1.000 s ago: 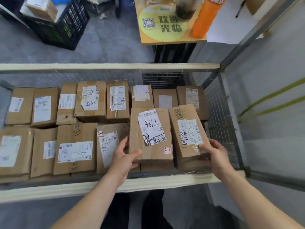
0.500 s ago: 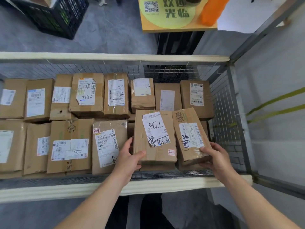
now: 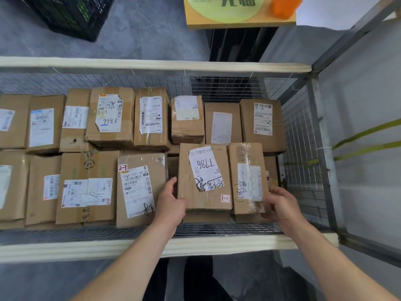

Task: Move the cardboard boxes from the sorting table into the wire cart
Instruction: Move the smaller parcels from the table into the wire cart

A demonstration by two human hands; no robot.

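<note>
Nearest us, at six o'clock, the wire cart (image 3: 195,244) shows its padded rail under both forearms. Just beyond, our left hand (image 3: 171,203) grips the left edge of the box marked 7786 (image 3: 205,177). Our right hand (image 3: 280,205) curls round the taped box (image 3: 247,179) touching it at three o'clock. Both lie on lower boxes inside the cart, so we judge this the placing step. Next we should level them and let go. The back row of boxes (image 3: 152,120) lies toward twelve.

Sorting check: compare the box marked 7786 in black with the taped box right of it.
The 7786 box is wider than the taped box. The 7786 box's label sits askew; the taped box's lies under glossy tape. The left hand grips the 7786 box, the right hand the taped box. Both: brown cardboard.
</note>
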